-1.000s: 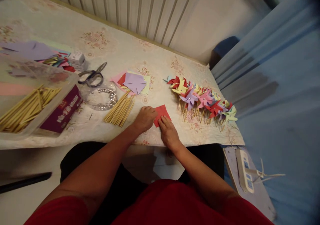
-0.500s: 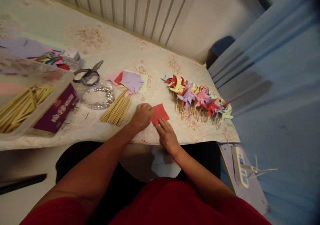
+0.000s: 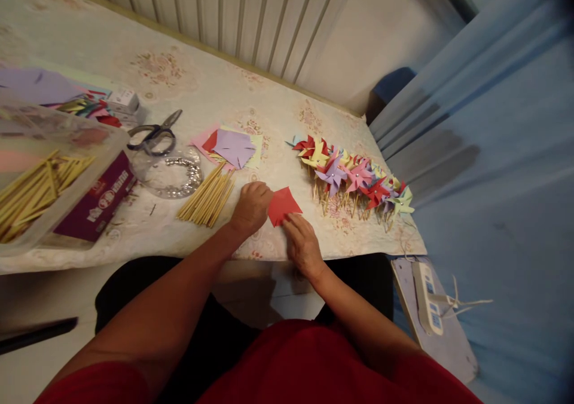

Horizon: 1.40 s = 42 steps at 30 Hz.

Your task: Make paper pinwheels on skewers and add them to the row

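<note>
Right hand [image 3: 306, 244] flat-fingered on red paper [image 3: 284, 204] at five o'clock, likely steadying; left hand [image 3: 252, 205] curled at nine, pinch unclear

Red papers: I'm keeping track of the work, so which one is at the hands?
The square between the left hand and right hand; another red piece lies partly under a purple sheet, apart from both hands.
</note>
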Tool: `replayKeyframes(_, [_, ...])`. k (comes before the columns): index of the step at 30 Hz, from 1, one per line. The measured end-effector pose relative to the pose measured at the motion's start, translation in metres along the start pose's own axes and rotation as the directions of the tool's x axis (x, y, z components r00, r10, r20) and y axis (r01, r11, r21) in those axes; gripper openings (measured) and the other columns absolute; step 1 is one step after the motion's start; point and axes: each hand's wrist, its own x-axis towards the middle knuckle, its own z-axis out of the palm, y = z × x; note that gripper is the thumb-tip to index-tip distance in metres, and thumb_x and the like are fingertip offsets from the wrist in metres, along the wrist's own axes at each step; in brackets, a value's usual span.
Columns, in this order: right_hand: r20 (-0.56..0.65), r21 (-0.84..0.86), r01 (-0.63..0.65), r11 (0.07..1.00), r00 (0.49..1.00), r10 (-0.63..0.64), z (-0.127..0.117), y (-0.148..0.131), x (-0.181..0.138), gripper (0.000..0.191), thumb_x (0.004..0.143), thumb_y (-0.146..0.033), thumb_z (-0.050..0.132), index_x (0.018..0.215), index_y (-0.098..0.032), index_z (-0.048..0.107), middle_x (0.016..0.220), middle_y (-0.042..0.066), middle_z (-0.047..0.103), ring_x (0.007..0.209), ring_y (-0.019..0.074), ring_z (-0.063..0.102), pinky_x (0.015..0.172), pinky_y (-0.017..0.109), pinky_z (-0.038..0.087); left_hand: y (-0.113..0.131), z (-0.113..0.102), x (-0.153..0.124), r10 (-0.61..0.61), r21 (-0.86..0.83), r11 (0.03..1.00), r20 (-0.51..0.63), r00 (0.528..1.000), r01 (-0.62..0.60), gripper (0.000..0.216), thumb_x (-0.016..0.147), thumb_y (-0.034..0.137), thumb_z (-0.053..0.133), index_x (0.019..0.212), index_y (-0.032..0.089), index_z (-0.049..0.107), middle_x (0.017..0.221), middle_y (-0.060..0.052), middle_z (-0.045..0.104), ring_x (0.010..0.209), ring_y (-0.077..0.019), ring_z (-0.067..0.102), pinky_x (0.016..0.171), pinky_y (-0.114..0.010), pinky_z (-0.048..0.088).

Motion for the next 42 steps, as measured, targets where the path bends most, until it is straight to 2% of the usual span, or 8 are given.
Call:
replayKeyframes(6, [0.079, -0.086, -0.092, 0.992, 0.992, 0.099, 0.004, 0.011, 0.037, 0.053, 0.087, -0.004, 0.042, 0.136, -0.019, 0.057, 0.151, 0.013, 0.045, 0.145, 0.0296, 0.032, 0.115, 0.053, 0.032, 0.010, 0.004, -0.008, 0.070, -0.021, 0.997, 0.132, 0.989, -0.068, 0.032, 0.091, 0.009, 0.040, 0.103, 0.016, 0.068, 0.110, -0.013, 0.068, 0.127, -0.0284, 0.047, 0.107, -0.049, 0.034])
replayKeyframes(11, [0.202, -0.170, -0.120, 0.978, 0.967, 0.154, 0.012, 0.006, 0.045, 0.049, 0.091, -0.009, 0.045, 0.138, -0.019, 0.055, 0.156, 0.018, 0.037, 0.146, 0.0345, 0.027, 0.114, 0.057, 0.027, 0.016, 0.007, -0.013, 0.082, 0.021, 0.996, 0.235, 0.969, -0.089, 0.034, 0.091, 0.009, 0.041, 0.110, 0.017, 0.069, 0.114, -0.012, 0.069, 0.132, -0.0321, 0.045, 0.109, -0.055, 0.031])
replayKeyframes(17, [0.285, -0.301, -0.100, 0.948, 0.940, 0.190, 0.008, 0.003, 0.048, 0.050, 0.095, -0.013, 0.043, 0.144, -0.018, 0.049, 0.160, 0.020, 0.027, 0.148, 0.0361, 0.023, 0.115, 0.056, 0.021, 0.018, 0.006, -0.013, 0.058, 0.078, 0.994, 0.254, 0.966, -0.080, 0.038, 0.090, 0.007, 0.040, 0.114, 0.016, 0.068, 0.117, -0.012, 0.069, 0.134, -0.0334, 0.044, 0.110, -0.057, 0.031])
replayKeyframes(24, [0.298, -0.330, -0.092, 0.939, 0.934, 0.197, 0.006, 0.003, 0.052, 0.049, 0.096, -0.017, 0.043, 0.145, -0.019, 0.048, 0.161, 0.019, 0.025, 0.148, 0.0365, 0.022, 0.114, 0.057, 0.021, 0.023, 0.003, -0.015, 0.039, 0.099, 0.993, 0.258, 0.965, -0.067, 0.041, 0.091, 0.007, 0.039, 0.118, 0.017, 0.068, 0.120, -0.012, 0.068, 0.138, -0.0321, 0.041, 0.112, -0.057, 0.029])
replayKeyframes(27, [0.294, -0.331, -0.087, 0.940, 0.937, 0.190, 0.006, 0.001, 0.047, 0.049, 0.096, -0.016, 0.043, 0.145, -0.020, 0.047, 0.161, 0.018, 0.026, 0.148, 0.0346, 0.021, 0.114, 0.057, 0.020, 0.028, 0.003, -0.019, 0.000, 0.122, 0.992, 0.238, 0.971, -0.030, 0.042, 0.092, 0.009, 0.039, 0.123, 0.017, 0.066, 0.131, -0.013, 0.063, 0.142, -0.0322, 0.037, 0.113, -0.058, 0.028])
replayKeyframes(32, [0.294, -0.326, -0.094, 0.941, 0.936, 0.196, 0.005, -0.003, 0.047, 0.050, 0.094, -0.014, 0.043, 0.143, -0.018, 0.049, 0.161, 0.018, 0.027, 0.148, 0.0339, 0.021, 0.114, 0.056, 0.020, 0.036, 0.003, -0.024, -0.158, 0.218, 0.970, 0.250, 0.955, 0.103, 0.047, 0.094, 0.011, 0.033, 0.132, 0.014, 0.060, 0.152, -0.016, 0.044, 0.147, -0.0353, 0.028, 0.113, -0.060, 0.027])
replayKeyframes(39, [0.273, -0.329, -0.096, 0.939, 0.943, 0.192, 0.011, -0.001, 0.047, 0.050, 0.094, -0.014, 0.043, 0.143, -0.017, 0.048, 0.160, 0.019, 0.029, 0.147, 0.0345, 0.023, 0.113, 0.055, 0.022, 0.032, -0.003, -0.024, -0.246, 0.273, 0.947, 0.268, 0.931, 0.172, 0.050, 0.096, 0.013, 0.027, 0.136, 0.009, 0.056, 0.154, -0.020, 0.040, 0.147, -0.0359, 0.026, 0.114, -0.057, 0.026])
replayKeyframes(42, [0.259, -0.334, -0.095, 0.938, 0.948, 0.188, 0.014, 0.001, 0.045, 0.050, 0.094, -0.014, 0.043, 0.143, -0.017, 0.048, 0.159, 0.019, 0.029, 0.147, 0.0355, 0.024, 0.113, 0.054, 0.022, 0.029, -0.005, -0.023, -0.286, 0.263, 0.940, 0.263, 0.921, 0.217, 0.049, 0.096, 0.014, 0.028, 0.136, 0.011, 0.057, 0.155, -0.020, 0.039, 0.148, -0.0342, 0.026, 0.114, -0.057, 0.027])
